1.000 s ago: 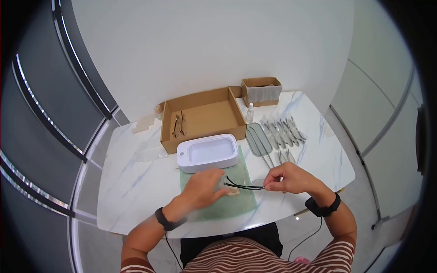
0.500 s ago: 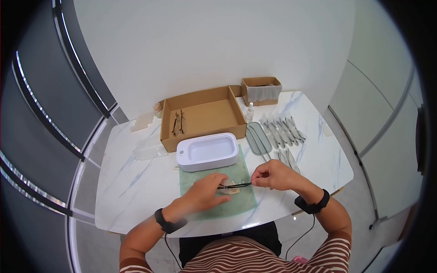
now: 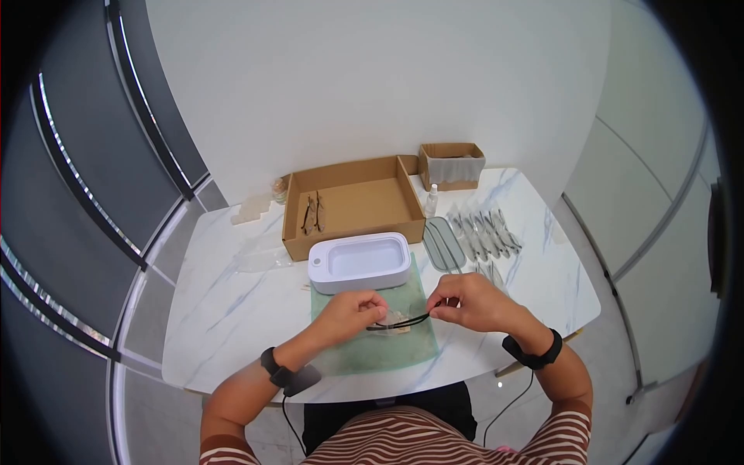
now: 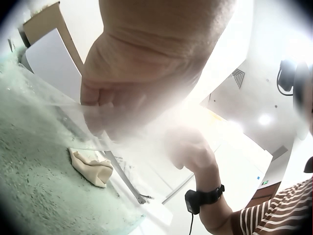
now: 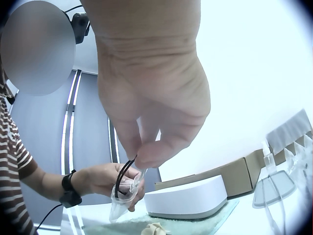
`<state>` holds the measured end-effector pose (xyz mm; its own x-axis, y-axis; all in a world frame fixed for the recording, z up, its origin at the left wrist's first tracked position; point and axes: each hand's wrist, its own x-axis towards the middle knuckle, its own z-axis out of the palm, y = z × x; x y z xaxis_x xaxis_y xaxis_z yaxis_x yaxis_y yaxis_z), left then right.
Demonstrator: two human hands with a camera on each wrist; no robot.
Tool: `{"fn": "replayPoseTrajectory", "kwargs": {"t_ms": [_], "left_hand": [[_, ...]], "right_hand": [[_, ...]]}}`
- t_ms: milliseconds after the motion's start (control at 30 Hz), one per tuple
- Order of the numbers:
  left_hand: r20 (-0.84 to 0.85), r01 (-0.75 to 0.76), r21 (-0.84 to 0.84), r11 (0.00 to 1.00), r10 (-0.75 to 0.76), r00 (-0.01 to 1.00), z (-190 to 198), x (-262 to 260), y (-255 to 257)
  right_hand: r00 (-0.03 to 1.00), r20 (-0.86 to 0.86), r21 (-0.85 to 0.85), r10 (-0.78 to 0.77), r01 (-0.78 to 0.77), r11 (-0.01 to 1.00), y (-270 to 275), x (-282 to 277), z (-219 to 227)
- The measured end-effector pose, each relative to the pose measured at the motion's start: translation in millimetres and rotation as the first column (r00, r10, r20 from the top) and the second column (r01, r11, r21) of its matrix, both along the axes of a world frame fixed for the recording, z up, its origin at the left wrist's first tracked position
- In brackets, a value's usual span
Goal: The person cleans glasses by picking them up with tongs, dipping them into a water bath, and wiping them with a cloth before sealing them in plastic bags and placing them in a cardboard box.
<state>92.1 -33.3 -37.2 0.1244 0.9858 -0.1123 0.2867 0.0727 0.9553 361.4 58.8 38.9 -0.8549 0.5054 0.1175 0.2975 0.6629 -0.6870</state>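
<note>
On the green mat [image 3: 372,358], both hands are at work over a crumpled beige cloth [image 4: 93,169]. My left hand [image 3: 353,316] pinches the mouth of a clear plastic bag [image 5: 119,209]. A pair of eyeglasses [image 3: 407,322] with thin black temples reaches from the bag toward the right. My right hand [image 3: 474,302] pinches their other end between thumb and fingertips. In the right wrist view, the dark temples dip into the bag's opening. The lenses are mostly hidden by the right fingers.
A white cleaner tub [image 3: 364,284] stands just beyond the mat. Behind it, a cardboard tray [image 3: 372,200] holds bagged glasses [image 3: 318,213]. To the right are a spray bottle [image 3: 431,201], a grey rack [image 3: 443,248], several bagged glasses [image 3: 488,232] and a small box [image 3: 453,182]. Clear plastic [image 3: 263,256] lies left.
The right hand has moved left with the glasses, and their temples have entered the bag. The left fingers, spread earlier, have come together on the bag. The head view has shifted slightly.
</note>
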Motion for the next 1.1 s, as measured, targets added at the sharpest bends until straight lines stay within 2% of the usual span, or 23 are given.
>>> {"fn": "replayPoseTrajectory", "kwargs": {"t_ms": [200, 333, 433, 467, 500, 533, 567, 600, 633, 700, 767, 833, 900, 1100], "left_hand": [[0.056, -0.010, 0.055, 0.998, 0.007, 0.998, 16, 9, 0], [0.009, -0.006, 0.085, 0.996, 0.005, 1.000, 33, 14, -2], [0.078, -0.051, 0.197, 0.979, 0.036, 0.996, 35, 15, -2], [0.077, -0.076, 0.297, 0.952, 0.055, 0.996, 35, 15, -2], [0.078, -0.100, 0.393, 0.914, 0.075, 0.994, 36, 14, -1], [0.082, -0.106, 0.400, 0.910, 0.079, 0.993, 37, 15, -1], [0.167, -0.164, 0.417, 0.894, 0.102, 0.981, 40, 16, -2], [0.252, -0.224, 0.428, 0.876, 0.122, 0.960, 42, 17, -2], [0.258, -0.231, 0.435, 0.870, 0.125, 0.958, 43, 18, -2], [0.403, -0.335, 0.455, 0.825, 0.145, 0.904, 45, 21, -2], [0.459, -0.384, 0.459, 0.801, 0.156, 0.875, 47, 22, -3], [0.512, -0.429, 0.458, 0.779, 0.163, 0.843, 48, 25, -4], [0.617, -0.495, 0.385, 0.779, 0.182, 0.766, 49, 28, -4], [0.648, -0.522, 0.388, 0.760, 0.178, 0.741, 43, 29, -2]], "right_hand": [[0.996, -0.081, 0.077, 0.037, -0.030, 0.997, -2, -4, 6], [0.988, -0.132, 0.128, 0.073, -0.057, 0.990, -6, -10, 16], [0.982, -0.165, 0.200, 0.089, -0.055, 0.978, -8, -14, 26], [0.982, -0.162, 0.207, 0.093, -0.059, 0.977, -11, -16, 33], [0.976, -0.217, 0.130, 0.017, 0.012, 0.991, -16, -17, 40], [0.962, -0.265, 0.050, -0.062, 0.078, 0.996, -18, -19, 45], [0.964, -0.261, 0.058, -0.055, 0.072, 0.996, -18, -20, 45], [0.934, -0.339, 0.022, -0.110, 0.125, 0.992, -17, -21, 44], [0.896, -0.412, -0.017, -0.165, 0.174, 0.985, -16, -22, 42], [0.886, -0.422, -0.059, -0.191, 0.183, 0.981, -13, -24, 37], [0.889, -0.384, -0.206, -0.249, 0.180, 0.962, -14, -26, 33], [0.904, -0.375, -0.145, -0.206, 0.163, 0.976, -15, -31, 25], [0.915, -0.366, -0.086, -0.169, 0.147, 0.985, -16, -38, 18], [0.859, -0.453, -0.189, -0.238, 0.168, 0.968, -15, -56, 9]]}}
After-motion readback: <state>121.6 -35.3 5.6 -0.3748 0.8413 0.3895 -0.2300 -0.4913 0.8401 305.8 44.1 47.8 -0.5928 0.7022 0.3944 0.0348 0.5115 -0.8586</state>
